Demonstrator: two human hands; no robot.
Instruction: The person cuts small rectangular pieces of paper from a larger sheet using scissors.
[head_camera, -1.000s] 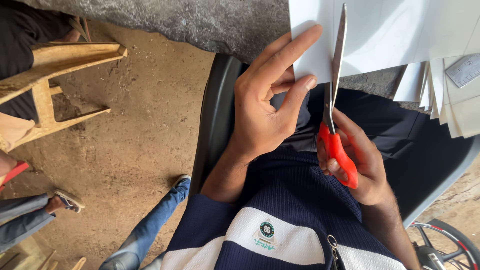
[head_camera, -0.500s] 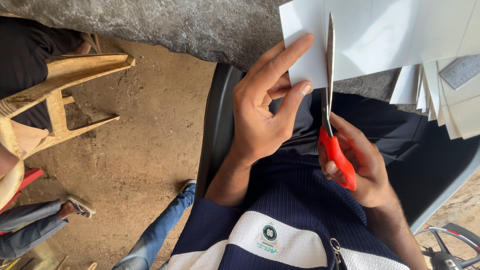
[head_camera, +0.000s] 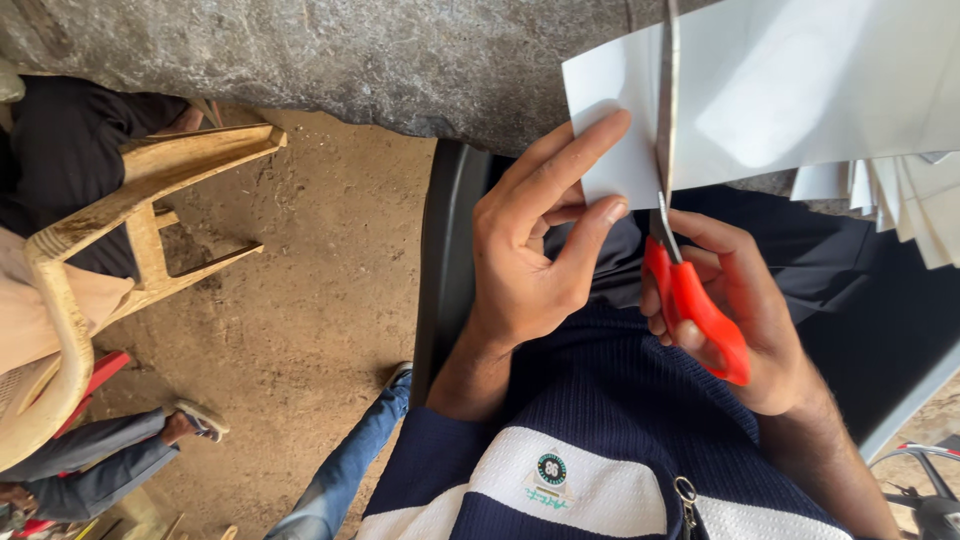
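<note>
- A white sheet of paper (head_camera: 800, 90) is held up at about 1 o'clock in the view, in front of the person's chest and above the lap.
- The left hand (head_camera: 530, 260) is closed on the sheet's lower left corner: the thumb is pressed on the near face and the index finger is stretched along the edge, probably so that the paper is kept flat and tight beside the cut.
- The right hand (head_camera: 740, 320) is wrapped around the red handles of the scissors (head_camera: 680, 260), at 3 o'clock from the left hand. The fingers are curled through the loops, and the handles are seen nearly together.
- The steel blades are pointed to 12 o'clock and are engaged in the sheet, just right of the left fingertips (the narrow strip on the left is partly separated already).
- A stack of more white sheets (head_camera: 910, 200) is seen at 3 o'clock, at the right edge, resting on the dark lap.
- At 9 o'clock a pale plastic chair (head_camera: 140, 230) stands on the earth floor (head_camera: 300, 300), and another person's leg in blue jeans (head_camera: 350, 460) is seen at 7 o'clock.
- A rough grey stone slab (head_camera: 300, 60) lies at 11 o'clock.
</note>
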